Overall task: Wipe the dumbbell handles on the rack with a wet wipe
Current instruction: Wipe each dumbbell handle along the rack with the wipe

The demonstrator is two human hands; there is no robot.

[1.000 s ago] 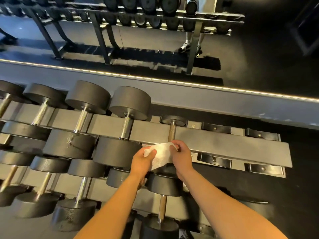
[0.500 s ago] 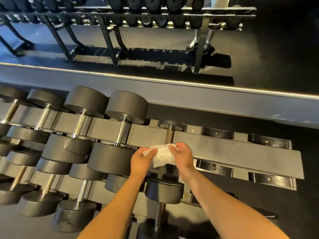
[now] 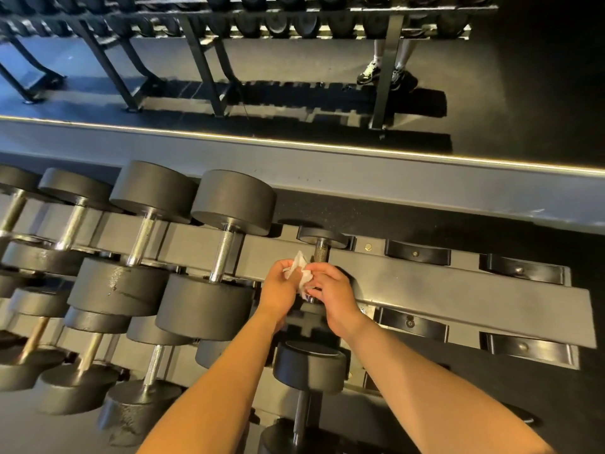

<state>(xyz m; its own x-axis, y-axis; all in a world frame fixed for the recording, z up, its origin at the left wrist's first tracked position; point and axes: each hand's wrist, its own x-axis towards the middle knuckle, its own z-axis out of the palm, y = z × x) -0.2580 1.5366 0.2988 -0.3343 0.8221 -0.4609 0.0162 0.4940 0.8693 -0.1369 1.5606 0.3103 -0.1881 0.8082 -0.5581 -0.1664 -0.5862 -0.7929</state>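
Note:
A white wet wipe (image 3: 300, 272) is bunched between my two hands over the top rail of the dumbbell rack (image 3: 442, 290). My left hand (image 3: 279, 291) pinches its left side and my right hand (image 3: 332, 294) pinches its right side. Just behind the wipe stands the small dumbbell (image 3: 322, 240) with a short knurled handle (image 3: 320, 252), whose lower part my hands hide. Left of it lie larger black dumbbells with chrome handles, the nearest handle (image 3: 222, 255) beside my left hand.
Empty black cradles (image 3: 416, 255) line the rack to the right. A lower tier holds another small dumbbell (image 3: 309, 367) under my forearms. Behind the rack runs a grey ledge (image 3: 327, 172) below a mirror that reflects racks and a person's legs (image 3: 386, 65).
The wipe, spread flat between my hands earlier, is now crumpled into a small bunch. My hands have drawn closer together beside the small dumbbell's handle.

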